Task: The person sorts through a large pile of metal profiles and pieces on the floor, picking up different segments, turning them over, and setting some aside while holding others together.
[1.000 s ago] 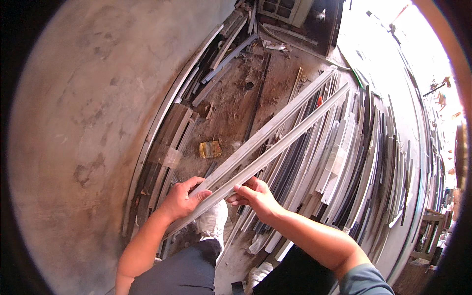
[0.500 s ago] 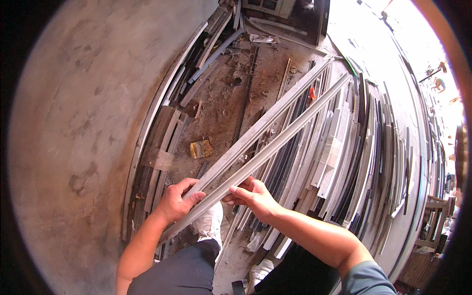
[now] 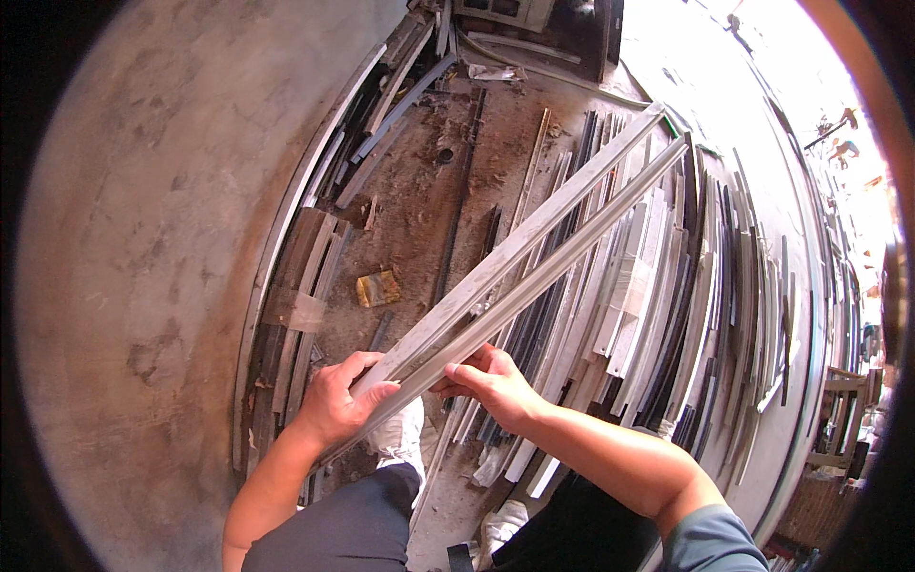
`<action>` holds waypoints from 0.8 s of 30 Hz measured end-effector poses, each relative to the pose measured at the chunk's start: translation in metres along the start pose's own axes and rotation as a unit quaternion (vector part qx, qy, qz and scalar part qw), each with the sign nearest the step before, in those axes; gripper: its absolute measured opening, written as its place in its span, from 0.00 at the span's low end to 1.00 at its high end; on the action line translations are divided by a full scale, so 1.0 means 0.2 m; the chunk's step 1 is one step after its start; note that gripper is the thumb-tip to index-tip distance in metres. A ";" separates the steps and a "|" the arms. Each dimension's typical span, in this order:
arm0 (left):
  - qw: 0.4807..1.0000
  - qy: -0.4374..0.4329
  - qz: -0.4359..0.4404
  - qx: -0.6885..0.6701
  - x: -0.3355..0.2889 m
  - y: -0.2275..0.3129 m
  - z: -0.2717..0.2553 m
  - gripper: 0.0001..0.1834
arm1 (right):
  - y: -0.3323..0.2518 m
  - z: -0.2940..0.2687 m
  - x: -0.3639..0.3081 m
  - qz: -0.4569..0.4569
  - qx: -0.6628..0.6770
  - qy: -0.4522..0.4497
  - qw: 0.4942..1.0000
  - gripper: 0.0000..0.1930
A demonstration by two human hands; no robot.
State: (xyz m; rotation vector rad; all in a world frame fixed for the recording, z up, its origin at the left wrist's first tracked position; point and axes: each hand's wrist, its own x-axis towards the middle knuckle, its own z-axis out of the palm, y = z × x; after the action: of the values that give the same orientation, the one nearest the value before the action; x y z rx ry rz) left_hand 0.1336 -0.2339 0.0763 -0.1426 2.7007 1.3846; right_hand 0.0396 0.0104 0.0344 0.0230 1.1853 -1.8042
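Two long whitish metal profiles slant up and to the right in front of me. My left hand [image 3: 341, 398] is closed around both at their near part, thumb on top. The left profile [image 3: 519, 240] is wider and has a dull, smudged face. Its mate, a ridged right profile [image 3: 562, 259], runs beside it, with a narrow gap that widens toward the far ends. My right hand [image 3: 491, 386] pinches this right profile from its right side, thumb above and fingers partly hidden underneath. Both profiles are lifted above the floor.
Many metal profiles [image 3: 634, 286] lie in rows on the right. Along the left wall [image 3: 162, 238] is a taped bundle of profiles [image 3: 300, 276]. A yellow packet [image 3: 378, 289] lies on the dirty floor [image 3: 419, 229]. A dark cabinet [image 3: 562, 38] stands at the far end. My shoes are below.
The far ends of the two profiles have come closer together, the left one shifting right. The view has turned slightly, and both hands keep their grip.
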 end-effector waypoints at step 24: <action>0.943 -0.195 -0.103 -0.248 0.06 -0.09 0.15 0.21 | -0.06 0.03 -0.13 -0.007 -0.021 0.099 0.995 0.19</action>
State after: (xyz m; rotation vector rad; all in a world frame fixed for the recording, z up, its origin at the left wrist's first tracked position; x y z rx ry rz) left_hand 0.1263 -0.2201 0.0433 -0.1608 1.9251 1.7721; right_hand 0.0487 0.0262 0.0579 0.1739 1.3664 -1.8203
